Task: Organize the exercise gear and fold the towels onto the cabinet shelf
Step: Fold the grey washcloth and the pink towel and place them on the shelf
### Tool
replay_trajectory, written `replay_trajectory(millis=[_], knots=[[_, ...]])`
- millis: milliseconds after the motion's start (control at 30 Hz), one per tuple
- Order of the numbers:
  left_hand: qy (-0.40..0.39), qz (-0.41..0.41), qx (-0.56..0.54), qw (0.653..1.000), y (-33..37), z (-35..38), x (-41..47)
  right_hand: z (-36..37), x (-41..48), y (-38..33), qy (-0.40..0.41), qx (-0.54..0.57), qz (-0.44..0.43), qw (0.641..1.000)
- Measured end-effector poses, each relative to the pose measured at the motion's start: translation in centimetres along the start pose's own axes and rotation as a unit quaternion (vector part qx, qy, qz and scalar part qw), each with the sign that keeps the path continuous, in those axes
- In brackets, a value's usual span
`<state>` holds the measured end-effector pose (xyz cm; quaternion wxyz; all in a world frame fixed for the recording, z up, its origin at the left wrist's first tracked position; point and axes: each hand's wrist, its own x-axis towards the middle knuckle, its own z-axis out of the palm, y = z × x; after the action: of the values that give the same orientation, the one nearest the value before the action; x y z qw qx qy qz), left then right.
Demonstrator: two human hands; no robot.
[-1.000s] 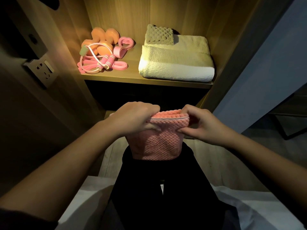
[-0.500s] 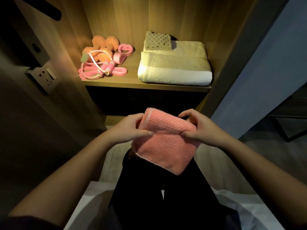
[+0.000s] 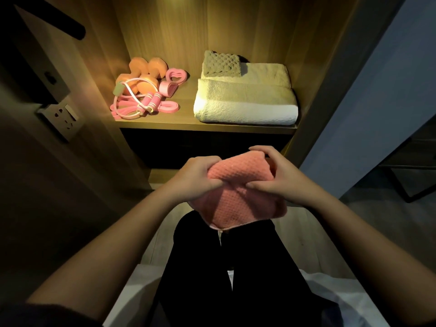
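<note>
**A:** At the left edge of the frame, what hangs on that dim wall?

**B:** A grey wall socket (image 3: pixel 61 118), square and flat. To its right stands a wooden cabinet, lit warm from inside.

**A:** And the cabinet shelf (image 3: pixel 184 125)?

**B:** Smooth board with a straight grain. On its left part lie two orange dumbbells (image 3: pixel 141 67) with faceted heads. A tangle of pink bands (image 3: pixel 132 110) and foam-handled cord lies in front of them, and a pink heart-shaped ring (image 3: pixel 176 76) just to their right. On the right part sits a thick cream towel (image 3: pixel 245 102), plush and squarely folded. A small brown towel (image 3: pixel 221 63) of bumpy weave lies on its back left corner.

**A:** Farther right?

**B:** A plain blue-grey wall (image 3: pixel 377 102).

**A:** Where is the pink towel (image 3: pixel 238 201)?

**B:** Below the shelf, mid-frame, above the person's black trousers (image 3: pixel 224 267). It is folded and waffle-textured, with pale trim along its lower edge. The left hand (image 3: pixel 195 180) grips its left side, fingers curled into the cloth. The right hand (image 3: pixel 276 178) clasps its right side, thumb lying across the top. The hands sit close together, with the cloth bunched between them.
</note>
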<state>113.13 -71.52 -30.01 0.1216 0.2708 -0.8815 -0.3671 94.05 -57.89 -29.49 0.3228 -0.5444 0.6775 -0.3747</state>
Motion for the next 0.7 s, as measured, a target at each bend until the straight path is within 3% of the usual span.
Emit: replay_trajectory(millis=[100, 167, 233, 333, 533, 700], knots=[[0.03, -0.016, -0.046, 0.998, -1.3, 0.0, -0.3, 0.2, -0.4, 1.1, 0.005, -0.047, 0.049, 0.998], [0.004, -0.028, -0.048, 0.998, -2.2, -0.2, -0.5, 0.0, -0.5, 1.2, -0.003, -0.08, 0.06, 0.995], [-0.032, -0.026, -0.028, 0.999, -2.6, -0.2, -1.0, -0.1, -0.3, 0.9, -0.009, -0.107, 0.049, 0.993], [-0.006, 0.034, -0.003, 0.999, -2.0, -0.5, -1.6, -0.2, 0.1, -0.3, -0.014, -0.202, 0.013, 0.979], [-0.024, 0.194, 0.214, 0.957, 0.1, -2.4, -1.6, -0.7, 1.0, -2.5, -0.04, -0.315, -0.02, 0.948], [-0.118, 0.179, 0.303, 0.929, 0.6, -2.8, -1.0, -0.5, 1.2, -2.9, -0.058, -0.353, -0.053, 0.932]])
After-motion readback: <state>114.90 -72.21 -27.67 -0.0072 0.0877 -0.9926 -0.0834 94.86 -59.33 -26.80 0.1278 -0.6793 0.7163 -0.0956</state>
